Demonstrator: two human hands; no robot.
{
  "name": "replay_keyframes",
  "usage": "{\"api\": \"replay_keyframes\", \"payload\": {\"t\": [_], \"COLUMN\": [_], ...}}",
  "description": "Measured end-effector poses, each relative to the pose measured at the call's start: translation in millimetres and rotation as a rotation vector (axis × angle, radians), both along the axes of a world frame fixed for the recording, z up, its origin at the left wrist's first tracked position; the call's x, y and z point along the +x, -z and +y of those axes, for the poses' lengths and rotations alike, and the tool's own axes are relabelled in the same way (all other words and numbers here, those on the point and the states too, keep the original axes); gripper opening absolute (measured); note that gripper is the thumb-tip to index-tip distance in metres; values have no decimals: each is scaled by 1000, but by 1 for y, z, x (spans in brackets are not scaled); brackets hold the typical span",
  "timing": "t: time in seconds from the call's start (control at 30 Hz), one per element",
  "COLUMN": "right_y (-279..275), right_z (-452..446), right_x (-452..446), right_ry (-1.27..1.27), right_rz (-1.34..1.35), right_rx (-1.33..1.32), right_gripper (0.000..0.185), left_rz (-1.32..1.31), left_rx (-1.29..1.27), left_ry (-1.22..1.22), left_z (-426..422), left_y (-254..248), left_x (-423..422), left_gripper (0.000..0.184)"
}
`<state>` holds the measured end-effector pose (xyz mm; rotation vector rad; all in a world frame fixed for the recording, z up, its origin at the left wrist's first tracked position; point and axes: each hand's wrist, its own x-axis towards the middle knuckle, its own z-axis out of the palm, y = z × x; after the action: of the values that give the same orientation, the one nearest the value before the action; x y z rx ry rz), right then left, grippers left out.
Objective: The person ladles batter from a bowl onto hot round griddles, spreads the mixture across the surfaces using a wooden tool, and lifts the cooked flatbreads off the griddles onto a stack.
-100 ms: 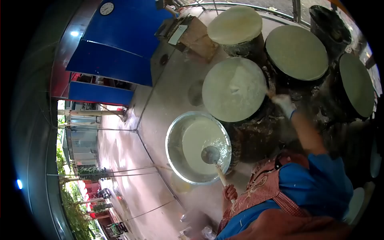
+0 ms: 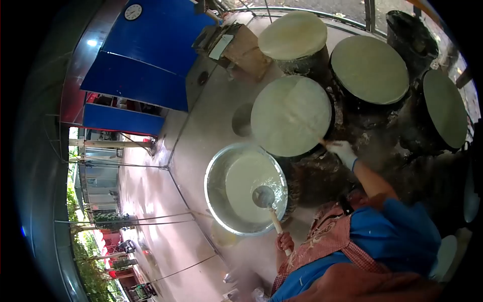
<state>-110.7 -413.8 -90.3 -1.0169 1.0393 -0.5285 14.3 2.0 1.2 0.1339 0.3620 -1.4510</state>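
Plenty of concrete floor (image 2: pixel 171 241) spreads beyond the metal basin (image 2: pixel 216 189). Four pale round tops (image 2: pixel 370 69) stand on the basin's opposite side, the nearest top (image 2: pixel 287 113) just beside its rim. White liquid (image 2: pixel 244 183) pools inside. A ladle (image 2: pixel 263 196) has its bowl within the basin, its handle gripped by the left hand (image 2: pixel 284 242) outside the rim. Past the basin, the gloved right hand (image 2: pixel 343 152) seems closed on a slim brown tool (image 2: pixel 323 143) at the nearest top's edge. Jerking the ladle could slop liquid over the rim; pressing too hard could mark the top. Neighbouring tops limit the right hand's reach away from the basin; floorward looks roomier.
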Motion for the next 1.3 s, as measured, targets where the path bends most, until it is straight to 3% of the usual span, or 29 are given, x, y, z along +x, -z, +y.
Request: {"api": "replay_keyframes", "payload": {"t": [0.13,0.2,0.23,0.33,0.37,0.4,0.47,0.5,0.57,0.6,0.7,0.8,0.87,0.93,1.0,1.07,1.17,1.23,1.27,1.3], "right_y": [-56,-34,-44,-52,-51,-51,-79,-70,-56,-52,-54,-42,-50,-40,-49,-19,-69,-83,-84,-74], "right_z": [-48,-102,-119,-133,-129,-126,-120,-130,-139,-132,-90,-101,-96,-69,-26,-3,5,3,7,12], "right_x": [-53,-49,-40,-16,-14,-17,-38,-50,-63,-64,-76,-100,-110,-117,-105,-86,-83,-92,-91,-87], "right_ry": [-184,37,112,-147,-222,-407,-535,-520,-278,-97,-400,-273,-194,-356,-444,-317,-307,-337,-355,-409], "right_rz": [267,248,503,761,723,776,738,773,829,839,797,806,962,1050,945,750,613,475,396,400], "right_rx": [-361,-399,-607,-1105,-1272,-1288,-1373,-1486,-1308,-1205,-1329,-1306,-1082,-1209,-1267,-1105,-1012,-1218,-1306,-1305], "right_gripper": [29,31,25,20,16,17,16,15,17,19,19,19,20,21,22,22,22,21,21,27], "left_rz": [136,148,148,165,164,180,225,201,177,183,224,123,-251,-534,-814,-559,-148,-385,-715,-426], "left_rx": [90,117,125,143,117,106,69,90,177,249,239,237,414,653,661,569,302,427,702,598], "left_ry": [-67,-94,-111,-142,-139,-125,-112,-95,-84,-88,-17,-8,-25,0,-56,-7,30,-52,-131,-89], "left_z": [-1,-5,-10,-26,-30,-32,-47,-63,-102,-118,-176,-216,-242,-271,-306,-324,-257,-207,-189,-165], "left_y": [3,3,4,3,1,7,30,21,3,-4,-10,-2,-17,-5,4,45,21,-14,-50,-18], "left_x": [0,6,7,17,20,26,40,42,54,57,70,73,58,44,20,18,18,-1,-23,-15], "left_gripper": [40,38,38,36,42,42,44,32,8,17,31,29,29,20,17,18,17,18,21,27]}}
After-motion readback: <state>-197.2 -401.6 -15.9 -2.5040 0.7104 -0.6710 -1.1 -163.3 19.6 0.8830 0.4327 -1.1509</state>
